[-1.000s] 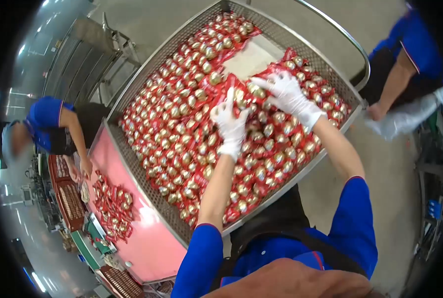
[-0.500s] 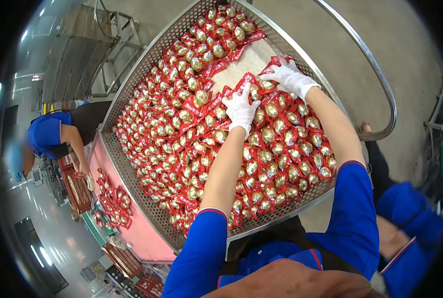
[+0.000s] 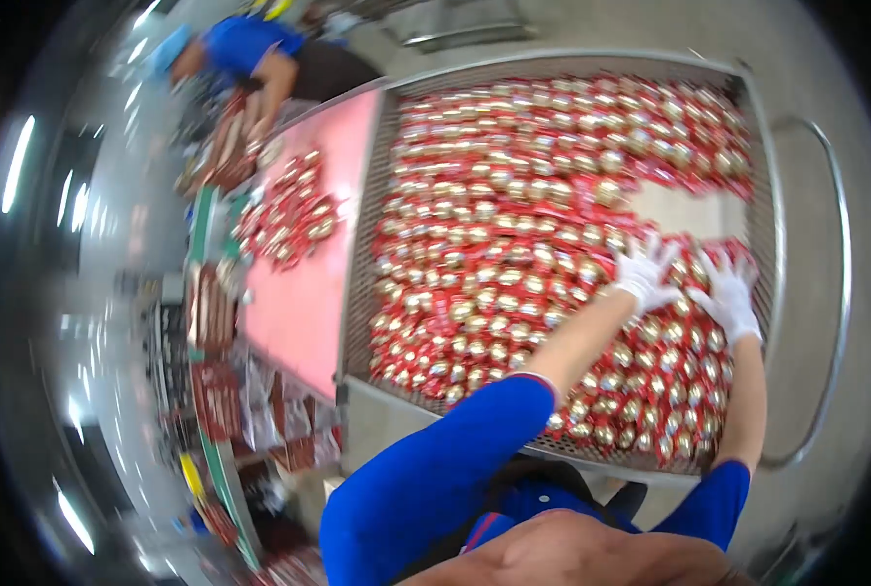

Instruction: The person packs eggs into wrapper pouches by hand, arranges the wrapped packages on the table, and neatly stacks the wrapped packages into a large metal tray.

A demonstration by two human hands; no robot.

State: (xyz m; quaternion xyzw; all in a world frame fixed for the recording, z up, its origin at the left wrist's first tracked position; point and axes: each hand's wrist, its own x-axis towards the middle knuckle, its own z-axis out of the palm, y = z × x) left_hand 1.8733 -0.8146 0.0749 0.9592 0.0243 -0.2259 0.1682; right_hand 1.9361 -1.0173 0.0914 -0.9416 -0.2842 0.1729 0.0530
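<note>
Gold-and-red wrapped candies fill a large perforated metal tray in rows and heaps. Near the tray's right side, my left hand lies on the candies in a white glove, its fingers spread. Beside it, my right hand, gloved too, rests on candies close to the right wall with its fingers apart. Both sets of fingertips point toward a pale bare patch of the tray's bottom. Motion blur hides which single candies the fingers touch.
A pink table adjoins the tray's left side, bearing a pile of wrapped candies. A co-worker in a blue shirt leans over its far end. Brown baskets stand farther left. A curved metal handle juts out at right.
The view has swung round, so the tray now looks squarer and the hands sit farther right. Both gloved hands stay spread on the candies beside the bare patch. The person at lower right has left view.
</note>
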